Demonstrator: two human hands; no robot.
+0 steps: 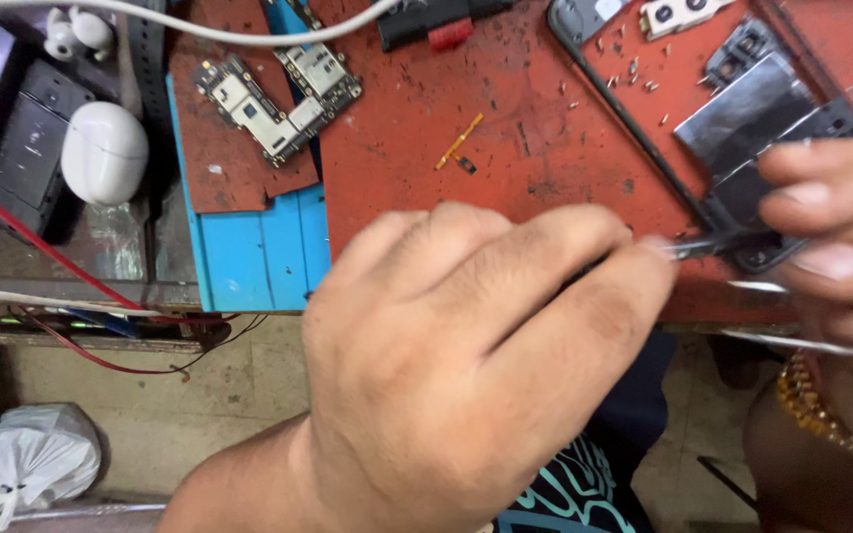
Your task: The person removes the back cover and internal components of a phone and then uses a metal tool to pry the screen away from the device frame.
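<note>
Left hand (466,365) pinches tweezers (708,245), tip at the phone frame (767,138) near the mat's (535,138) right front edge. Right hand (826,232) grips that frame. 2 boards (278,94) lie back-left.

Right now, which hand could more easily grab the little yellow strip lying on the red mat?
Probably the left hand: it lies closer to the yellow strip, though it holds a thin tool. The right hand grips the opened phone.
</note>
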